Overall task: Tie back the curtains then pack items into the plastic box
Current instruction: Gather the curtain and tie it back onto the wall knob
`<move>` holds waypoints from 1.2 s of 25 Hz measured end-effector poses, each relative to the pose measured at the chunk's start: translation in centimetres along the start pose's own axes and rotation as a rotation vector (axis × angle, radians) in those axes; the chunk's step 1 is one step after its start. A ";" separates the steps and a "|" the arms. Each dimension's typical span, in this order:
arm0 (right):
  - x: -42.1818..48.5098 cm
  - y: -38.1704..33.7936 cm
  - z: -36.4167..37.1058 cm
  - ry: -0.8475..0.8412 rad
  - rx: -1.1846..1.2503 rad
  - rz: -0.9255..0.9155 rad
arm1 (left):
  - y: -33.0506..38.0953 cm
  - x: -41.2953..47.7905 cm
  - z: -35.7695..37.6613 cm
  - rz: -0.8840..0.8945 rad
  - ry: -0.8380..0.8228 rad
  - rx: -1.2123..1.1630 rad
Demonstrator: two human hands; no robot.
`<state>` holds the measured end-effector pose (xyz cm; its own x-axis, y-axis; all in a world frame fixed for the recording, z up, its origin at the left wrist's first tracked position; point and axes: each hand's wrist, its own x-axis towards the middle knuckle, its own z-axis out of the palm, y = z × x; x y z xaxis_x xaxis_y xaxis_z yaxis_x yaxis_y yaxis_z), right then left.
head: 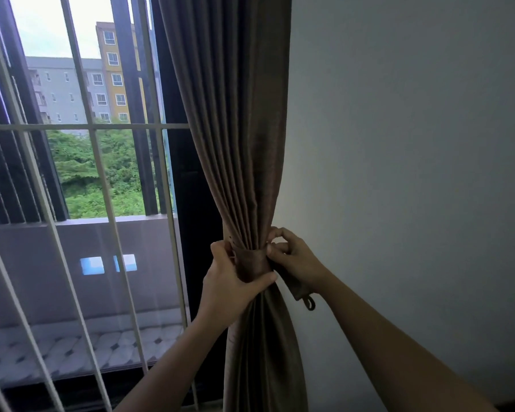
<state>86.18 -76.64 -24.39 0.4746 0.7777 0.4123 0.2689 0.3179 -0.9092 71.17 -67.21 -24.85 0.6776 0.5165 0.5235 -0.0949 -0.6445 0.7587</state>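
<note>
My left hand (pixel 235 281) grips the gathered brown curtain (pixel 244 162) by the wall (pixel 399 144), my right hand (pixel 295 260) pinches the tieback (pixel 254 263) wrapped around it, loop end (pixel 309 303) dangling.

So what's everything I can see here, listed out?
curtain: one, brown, gathered in folds beside the wall
tieback band: one, brown, wrapped round the curtain's narrowed middle
loop: one, dark, on the band's loose end, hanging right of the curtain
window grille: one, white bars, left half
wall: one, pale, right
buildings: two, grey and yellow, outside
trees: several, green, below the buildings
balcony floor: one, pale tiles, lower left
left hand: grips band and curtain from the left
right hand: pinches the band at the curtain's right edge
</note>
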 end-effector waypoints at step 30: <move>1.1 5.6 8.6 0.686 0.346 0.529 | -5.5 4.0 -4.5 -0.027 -0.020 -0.339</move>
<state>80.97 -69.32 -29.49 0.8851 0.4121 -0.2163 -0.3358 0.2436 -0.9099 71.12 -59.03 -25.21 0.6970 0.5176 0.4963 -0.3113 -0.4052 0.8596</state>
